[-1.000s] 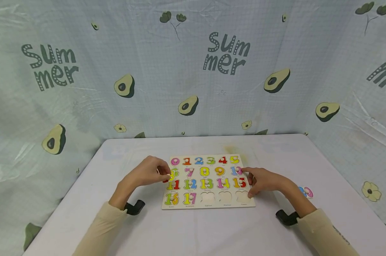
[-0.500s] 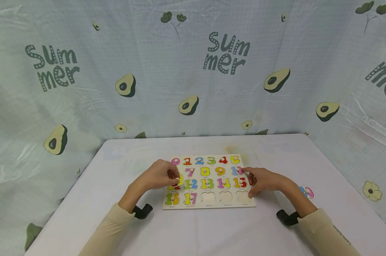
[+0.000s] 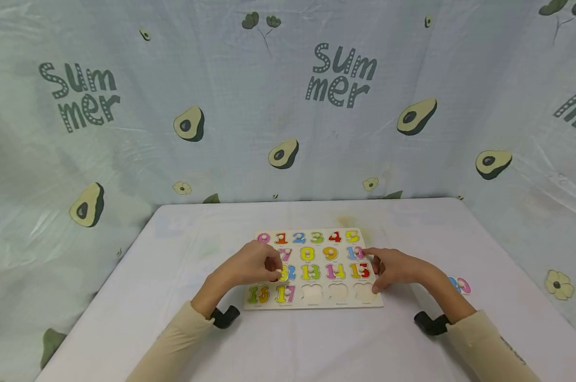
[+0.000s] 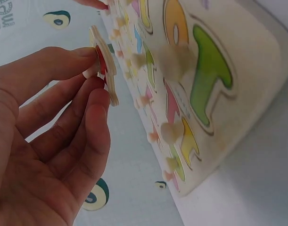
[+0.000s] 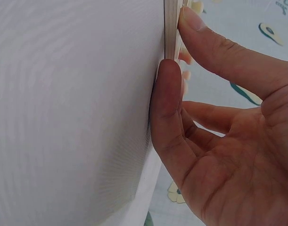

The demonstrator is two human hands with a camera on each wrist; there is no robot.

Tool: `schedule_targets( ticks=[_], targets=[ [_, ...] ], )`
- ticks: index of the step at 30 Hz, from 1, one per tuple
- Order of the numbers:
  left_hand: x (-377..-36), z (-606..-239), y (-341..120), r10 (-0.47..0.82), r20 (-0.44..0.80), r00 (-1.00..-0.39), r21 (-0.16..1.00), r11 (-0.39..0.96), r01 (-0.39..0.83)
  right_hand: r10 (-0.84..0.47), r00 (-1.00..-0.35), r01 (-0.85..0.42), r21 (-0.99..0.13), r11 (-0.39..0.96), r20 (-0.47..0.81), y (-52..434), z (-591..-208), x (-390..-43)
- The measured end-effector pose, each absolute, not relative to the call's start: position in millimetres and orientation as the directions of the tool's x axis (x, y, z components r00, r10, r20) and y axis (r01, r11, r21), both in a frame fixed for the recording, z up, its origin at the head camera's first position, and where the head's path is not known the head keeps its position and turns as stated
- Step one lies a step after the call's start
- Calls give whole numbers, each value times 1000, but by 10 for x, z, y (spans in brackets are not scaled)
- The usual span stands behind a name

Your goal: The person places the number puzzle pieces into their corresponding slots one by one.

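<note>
My left hand pinches a red-and-yellow number puzzle piece by its knob between thumb and fingers. In the left wrist view the piece stands edge-on, apart from the board. Below it lies the wooden number puzzle board, filled with knobbed, coloured numbers except for three bare recesses at the lower right. My right hand holds the board's right edge, its thumb near the lower corner and a finger beside the 10. The right wrist view has the thumb and curled fingers against the wooden edge.
A loose blue-and-pink number piece lies on the white-covered table, right of the board behind my right forearm. An avocado-print curtain hangs behind the table and along its sides.
My left hand has moved right across the board with the puzzle piece, from the left edge to over the 12. The right hand stays at the board's edge.
</note>
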State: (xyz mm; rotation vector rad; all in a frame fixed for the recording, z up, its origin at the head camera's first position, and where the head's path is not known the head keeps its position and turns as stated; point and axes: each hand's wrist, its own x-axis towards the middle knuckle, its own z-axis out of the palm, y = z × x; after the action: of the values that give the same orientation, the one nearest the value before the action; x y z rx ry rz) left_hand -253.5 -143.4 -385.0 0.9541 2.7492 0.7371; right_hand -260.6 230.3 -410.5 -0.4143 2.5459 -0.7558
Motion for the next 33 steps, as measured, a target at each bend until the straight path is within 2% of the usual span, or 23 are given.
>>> schedule_targets(
  ticks=[10, 26, 33],
  targets=[
    [-2540, -3894, -1220, 648, -11, -761, 494, 665, 559, -405, -855, -164, -573, 803, -323, 2318, -4146, -2681],
    [-2596, -3945, -838, 759, -55, -649, 421, 607, 674, -404, -859, -164, -580, 798, -313, 2330, -4125, -2675],
    [-2577, -4000, -778, 756, -87, -649, 449, 611, 652, -414, -855, -174, -579, 796, -312, 2329, -4139, -2677]
  ],
)
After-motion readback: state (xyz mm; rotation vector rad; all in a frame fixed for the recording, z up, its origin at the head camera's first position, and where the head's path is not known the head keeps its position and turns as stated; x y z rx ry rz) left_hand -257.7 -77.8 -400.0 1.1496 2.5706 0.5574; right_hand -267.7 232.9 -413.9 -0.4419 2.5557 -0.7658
